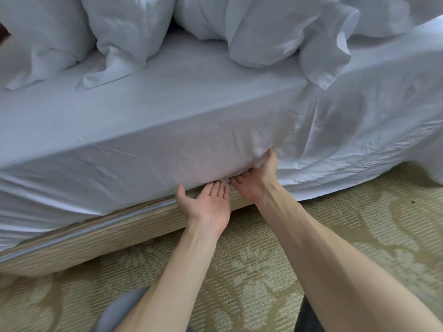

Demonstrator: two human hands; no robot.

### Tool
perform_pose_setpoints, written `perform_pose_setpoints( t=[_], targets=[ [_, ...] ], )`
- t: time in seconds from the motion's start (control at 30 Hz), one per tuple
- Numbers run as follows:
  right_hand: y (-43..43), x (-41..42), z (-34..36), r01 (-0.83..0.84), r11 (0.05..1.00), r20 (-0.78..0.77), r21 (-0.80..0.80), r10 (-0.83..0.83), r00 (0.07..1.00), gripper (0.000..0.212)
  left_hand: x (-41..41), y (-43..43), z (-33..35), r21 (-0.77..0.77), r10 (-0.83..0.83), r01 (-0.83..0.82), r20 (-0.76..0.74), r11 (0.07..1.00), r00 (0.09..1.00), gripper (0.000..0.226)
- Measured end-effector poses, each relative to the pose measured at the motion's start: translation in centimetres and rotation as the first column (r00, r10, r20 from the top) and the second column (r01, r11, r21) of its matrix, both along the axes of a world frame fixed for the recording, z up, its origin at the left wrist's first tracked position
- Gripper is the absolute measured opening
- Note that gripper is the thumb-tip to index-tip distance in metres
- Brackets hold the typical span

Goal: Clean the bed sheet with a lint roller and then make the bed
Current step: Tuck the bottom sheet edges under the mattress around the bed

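**Tight seam at the bed's near edge, open carpet in front**

The slot between the mattress side and the striped bed base (119,233) is narrow. The fingers of the left hand (206,204) and right hand (256,180) fill it midway along the edge, just beside each other. Left of them the bed sheet (167,121) is tucked tight, leaving only the seam line. To their right the same sheet hangs loose over the base down to the carpet (335,236), blocking direct reach there. The carpet before the bed lies open. On top, the near strip is flat and free; pillows (129,27) and bunched bedding (275,27) crowd the far edge.
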State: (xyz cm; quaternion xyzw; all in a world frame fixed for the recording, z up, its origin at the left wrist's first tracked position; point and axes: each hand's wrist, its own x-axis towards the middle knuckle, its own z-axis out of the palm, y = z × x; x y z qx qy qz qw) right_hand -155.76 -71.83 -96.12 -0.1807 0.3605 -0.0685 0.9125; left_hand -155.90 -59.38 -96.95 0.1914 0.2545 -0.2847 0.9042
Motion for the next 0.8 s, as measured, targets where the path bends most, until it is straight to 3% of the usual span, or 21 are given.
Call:
perform_pose_setpoints(
  t=[0.13, 0.27, 0.4, 0.6, 0.8],
  targets=[
    [-1.4, -1.3, 1.2, -0.106, 0.994, -0.074, -0.015, 0.105, 0.992, 0.08, 0.2, -1.1, -0.3, -0.036, 0.043, -0.044, -0.021, 0.998, 0.999, 0.099],
    [-2.5, -2.0, 1.8, -0.03, 0.986, 0.035, 0.161, 0.024, 0.999, 0.097, 1.1, -2.7, -0.5, -0.156, 0.13, -0.141, -0.077, 0.978, 0.989, 0.1],
    [-2.8, -1.3, 1.4, 0.028, 0.97, 0.084, 0.242, -0.049, 0.995, 0.105, 1.9, -3.8, -0.7, -0.134, 0.171, -0.183, -0.1, 0.974, 0.98, 0.095],
    [-2.4, -0.7, 0.4, 0.051, 0.986, 0.038, 0.161, -0.058, 0.998, 0.097, 1.6, -3.0, -0.6, -0.118, 0.068, -0.074, -0.062, 0.99, 0.996, 0.099],
    [-2.2, 0.5, -0.8, 0.086, 0.994, -0.038, 0.066, -0.084, 0.996, 0.096, -1.2, -3.2, 0.3, 0.023, -0.041, 0.041, -0.008, 0.999, 0.999, 0.093]
  ],
)
